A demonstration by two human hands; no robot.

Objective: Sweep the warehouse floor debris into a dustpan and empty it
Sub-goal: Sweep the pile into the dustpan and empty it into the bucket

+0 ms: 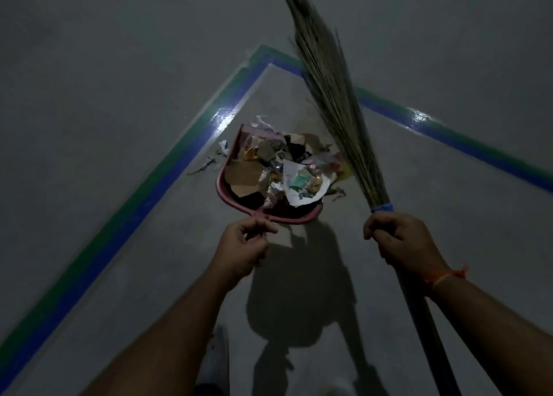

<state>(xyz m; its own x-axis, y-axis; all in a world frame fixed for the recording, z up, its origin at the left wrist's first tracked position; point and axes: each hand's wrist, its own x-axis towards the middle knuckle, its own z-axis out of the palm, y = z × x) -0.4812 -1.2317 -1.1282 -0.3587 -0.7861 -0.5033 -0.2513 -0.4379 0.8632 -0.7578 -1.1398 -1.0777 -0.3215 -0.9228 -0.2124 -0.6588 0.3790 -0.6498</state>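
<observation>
The grey floor is filling the whole view and is lying bare to the left and to the far right. A tape line, green outside and blue inside, is making a corner on it, and the dustpan is sitting inside this corner, near the left arm of the line. The broom is pointing away from the person, its bristles fanning over the right arm of the tape and passing just beside the right edge of the pan. The pink dustpan is carrying a heap of debris, paper and card scraps, which is hanging over its far and right rims; some scraps are lying on the floor just beside its left edge. The right hand is clenching the broom handle below its blue band. The left hand is pinching the dustpan handle.
</observation>
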